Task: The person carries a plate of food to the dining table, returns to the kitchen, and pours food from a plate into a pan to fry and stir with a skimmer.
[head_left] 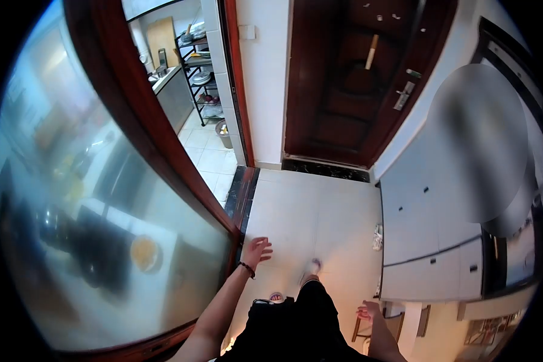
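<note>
My left hand (258, 252), with a dark beaded bracelet (246, 269) at the wrist, hangs over the floor beside the sliding door's frame (199, 202). It holds nothing, and its fingers are apart and slightly bent. Low on the right, my right hand (368, 311) is held out with loosely curled fingers and nothing visible in it. It is nearest the lower end of the grey cabinet (431, 265), apart from it. Between my arms, one foot (315, 265) is stepping forward on the pale tiled floor (314, 211).
A dark red door (332, 78) with a metal handle (404, 95) stands ahead. Through the opening on the left are a black shelf rack (199, 78) and a bin (223, 134). A frosted glass panel (102, 241) fills the left side. A stool (392, 326) stands behind my right hand.
</note>
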{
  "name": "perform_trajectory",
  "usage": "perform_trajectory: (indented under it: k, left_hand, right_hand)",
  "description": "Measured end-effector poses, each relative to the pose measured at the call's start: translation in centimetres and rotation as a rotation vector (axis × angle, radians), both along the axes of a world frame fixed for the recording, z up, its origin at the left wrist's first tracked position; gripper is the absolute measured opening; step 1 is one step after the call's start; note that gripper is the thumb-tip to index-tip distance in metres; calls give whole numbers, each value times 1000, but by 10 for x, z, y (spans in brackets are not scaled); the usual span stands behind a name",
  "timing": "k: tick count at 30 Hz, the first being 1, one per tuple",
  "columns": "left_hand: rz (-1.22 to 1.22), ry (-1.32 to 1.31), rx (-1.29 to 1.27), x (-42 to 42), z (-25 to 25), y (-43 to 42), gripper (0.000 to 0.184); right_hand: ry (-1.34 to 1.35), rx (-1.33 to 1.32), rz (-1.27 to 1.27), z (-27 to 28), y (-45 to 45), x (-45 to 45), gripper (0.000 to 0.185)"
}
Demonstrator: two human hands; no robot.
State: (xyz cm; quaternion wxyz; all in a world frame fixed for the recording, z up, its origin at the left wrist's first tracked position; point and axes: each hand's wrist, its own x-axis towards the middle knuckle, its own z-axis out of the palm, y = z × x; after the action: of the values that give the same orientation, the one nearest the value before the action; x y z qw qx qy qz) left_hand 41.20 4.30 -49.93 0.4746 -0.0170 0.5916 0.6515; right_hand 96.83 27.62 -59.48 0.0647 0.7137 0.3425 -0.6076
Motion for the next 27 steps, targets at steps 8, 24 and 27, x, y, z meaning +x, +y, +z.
perform_trajectory:
  k: [8, 24, 27]
  left_hand:
    - [268, 332, 34, -162, 29, 145, 46]
    - [856, 274, 44, -433, 31, 195, 48]
    - [854, 221, 42, -505, 24, 210, 48]
  right_hand:
    - [476, 298, 447, 22, 260, -403, 44]
    - [1109, 70, 1352, 214, 224, -1052, 48]
    - [1099, -23, 1331, 194, 231, -1119, 46]
